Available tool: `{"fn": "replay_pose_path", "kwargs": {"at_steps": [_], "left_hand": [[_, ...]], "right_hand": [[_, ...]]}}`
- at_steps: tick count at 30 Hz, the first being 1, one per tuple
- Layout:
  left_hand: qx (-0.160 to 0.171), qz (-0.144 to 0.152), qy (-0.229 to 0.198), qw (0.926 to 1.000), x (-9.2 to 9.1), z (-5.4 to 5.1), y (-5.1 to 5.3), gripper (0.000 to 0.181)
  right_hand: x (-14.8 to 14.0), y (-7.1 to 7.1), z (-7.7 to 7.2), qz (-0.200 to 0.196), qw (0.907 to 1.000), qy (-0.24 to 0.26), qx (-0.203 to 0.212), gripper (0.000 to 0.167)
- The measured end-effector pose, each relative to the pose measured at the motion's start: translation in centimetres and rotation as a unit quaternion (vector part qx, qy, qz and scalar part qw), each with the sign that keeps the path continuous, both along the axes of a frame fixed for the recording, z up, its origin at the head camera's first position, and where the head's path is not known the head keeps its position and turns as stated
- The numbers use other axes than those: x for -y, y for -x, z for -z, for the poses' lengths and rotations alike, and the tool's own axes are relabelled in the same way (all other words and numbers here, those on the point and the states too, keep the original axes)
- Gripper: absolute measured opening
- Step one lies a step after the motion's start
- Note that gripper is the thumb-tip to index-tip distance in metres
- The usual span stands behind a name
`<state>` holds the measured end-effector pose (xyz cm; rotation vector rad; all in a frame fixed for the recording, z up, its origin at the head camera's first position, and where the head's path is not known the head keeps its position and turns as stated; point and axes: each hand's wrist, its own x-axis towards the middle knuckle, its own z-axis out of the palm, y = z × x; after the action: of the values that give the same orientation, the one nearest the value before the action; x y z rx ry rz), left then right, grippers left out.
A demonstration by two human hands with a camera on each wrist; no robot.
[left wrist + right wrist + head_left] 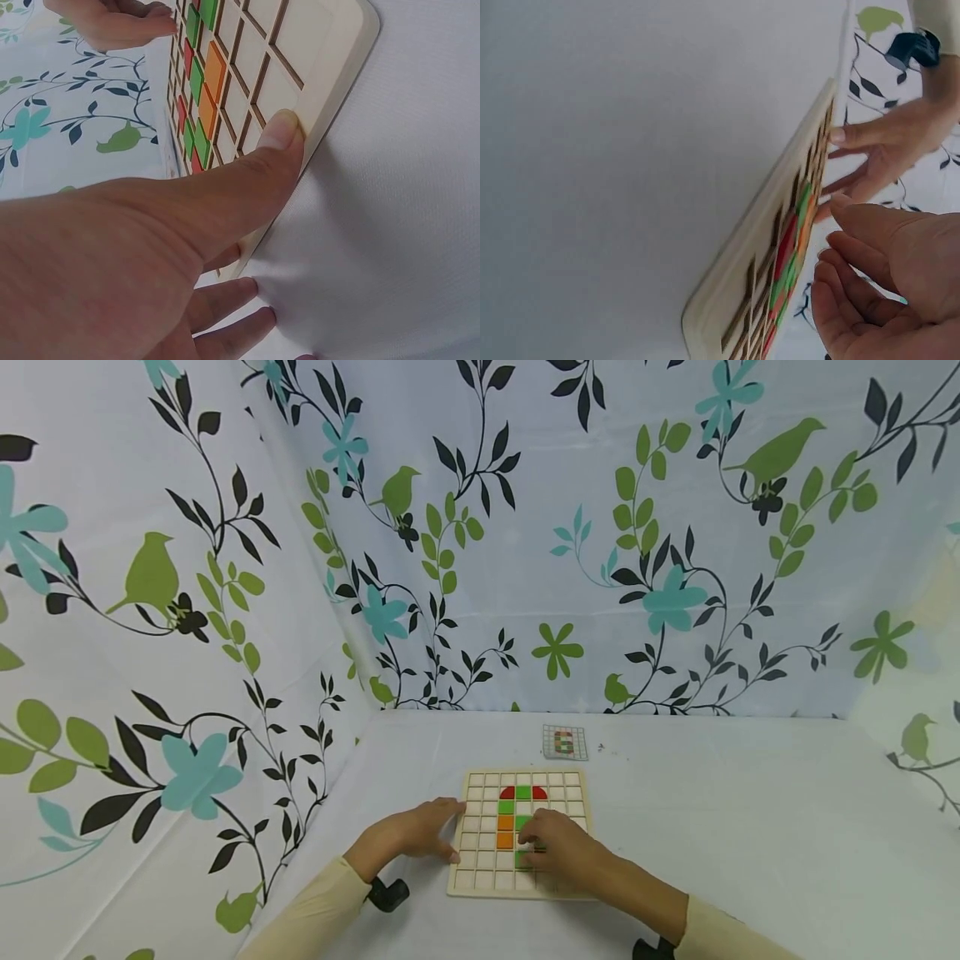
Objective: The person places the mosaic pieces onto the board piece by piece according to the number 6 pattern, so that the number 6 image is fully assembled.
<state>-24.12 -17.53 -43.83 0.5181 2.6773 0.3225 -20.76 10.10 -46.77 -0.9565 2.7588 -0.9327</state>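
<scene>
A square wooden grid board (476, 883) lies on the white table. Red tiles with a rounded corner (539, 793), green tiles (522, 792) and orange tiles (506, 841) sit in some of its cells. My left hand (416, 831) is at the board's left edge; in the left wrist view its thumb (279, 131) rests on the rim and the fingers spread beside it. Over the middle of the board is my right hand (566, 852), covering some cells. Its fingers (847, 300) are loosely bent in the right wrist view, with nothing visible between them and the thumb.
Behind the board lies a small gridded card (565, 742) showing a coloured pattern. Tiny dark specks mark the table beside it. A cloth (555, 652) printed with leaves, flowers and birds hangs at the back and left. Each wrist wears a dark camera (388, 895).
</scene>
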Motion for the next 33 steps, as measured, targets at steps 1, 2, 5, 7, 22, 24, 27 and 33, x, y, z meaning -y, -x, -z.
{"fn": "replay_pose_path", "kwargs": {"at_steps": [1, 2, 5, 7, 22, 24, 27, 33], "left_hand": [[-0.001, 0.0, -0.001, 1.0, 0.0, 0.0, 0.0, 0.086], [-0.001, -0.001, -0.003, 1.0, 0.0, 0.0, 0.0, 0.086], [-0.001, -0.002, -0.003, 1.0, 0.0, 0.0, 0.1, 0.086], [-0.002, -0.003, -0.003, 1.0, 0.0, 0.0, 0.1, 0.086], [0.007, -0.005, -0.009, 0.9999, 0.1, 0.3, 0.3, 0.087], [0.009, -0.006, -0.01, 0.9999, 0.0, 0.2, 0.3, 0.086], [0.009, -0.009, -0.004, 0.9999, 0.0, 0.2, 0.3, 0.086], [0.008, -0.012, 0.001, 0.9999, 0.0, 0.4, 0.4, 0.086]], "right_hand": [[-0.4, 0.0, -0.2, 0.004, 0.9999, 0.014, 0.005, 0.019], [-0.9, 0.0, -0.4, 0.01, 0.9995, 0.028, 0.007, 0.018], [-2.6, -0.1, -1.3, 0.047, 0.9967, 0.063, 0.021, 0.015], [-3.9, -0.2, -2.0, 0.074, 0.994, 0.079, 0.019, 0.012], [-12.7, -3.3, -1.1, 0.179, 0.9734, 0.115, 0.085, 0.02], [-13.6, -4.1, -0.3, 0.169, 0.9733, 0.117, 0.101, 0.022], [-14.8, -5.0, 0.9, 0.149, 0.9739, 0.12, 0.121, 0.025], [-15.7, -5.7, 2.2, 0.148, 0.9715, 0.116, 0.145, 0.035]]}}
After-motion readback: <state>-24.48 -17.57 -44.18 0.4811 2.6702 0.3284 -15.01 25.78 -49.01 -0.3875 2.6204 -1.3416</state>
